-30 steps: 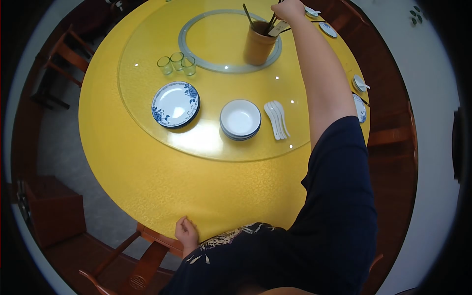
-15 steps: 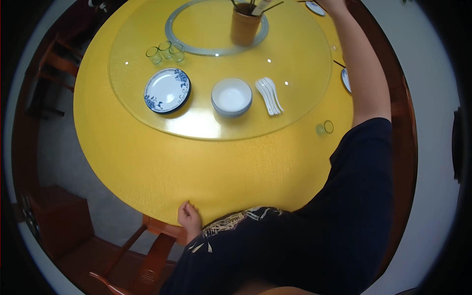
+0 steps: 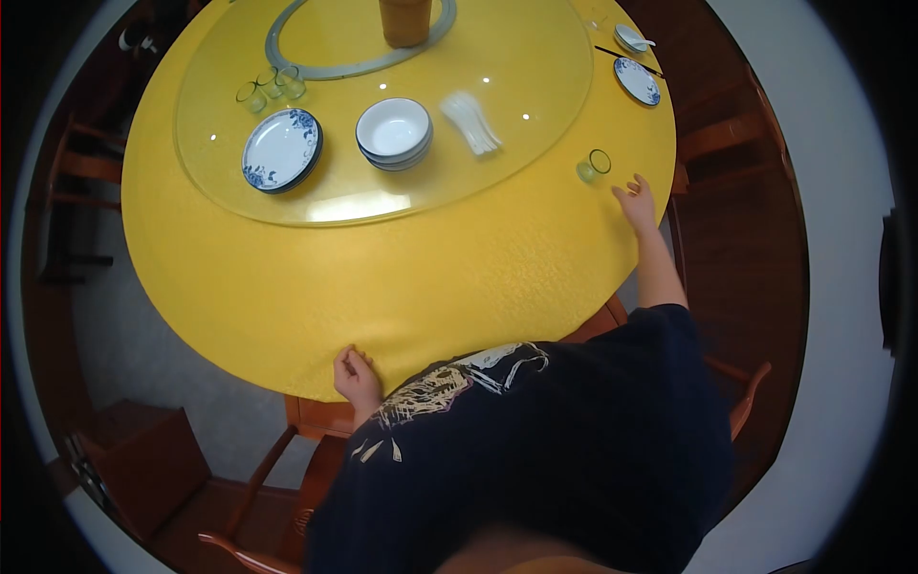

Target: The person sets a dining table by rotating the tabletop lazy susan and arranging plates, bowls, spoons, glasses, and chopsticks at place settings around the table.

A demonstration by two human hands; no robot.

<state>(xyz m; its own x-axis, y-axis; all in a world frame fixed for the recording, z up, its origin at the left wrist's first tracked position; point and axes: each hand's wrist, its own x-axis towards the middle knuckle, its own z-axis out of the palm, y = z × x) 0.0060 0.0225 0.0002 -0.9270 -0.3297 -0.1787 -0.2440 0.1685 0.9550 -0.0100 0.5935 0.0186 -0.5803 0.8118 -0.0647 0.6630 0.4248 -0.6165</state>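
Note:
My right hand is at the right side of the yellow table, fingers apart and holding nothing. Just beyond its fingertips, not touching, stands a small green-tinted glass. Farther up that edge are a blue-and-white plate, dark chopsticks and a small bowl with a white spoon. My left hand rests at the near table edge by my shirt, fingers curled in with nothing visible in them.
On the glass turntable stand stacked plates, stacked bowls, white spoons, several glasses and a brown pot. Wooden chairs surround the yellow table.
My right hand has come back from the far right toward me, down near the single glass. The view has shifted, showing more of the right-hand place. My left hand stays curled at the edge.

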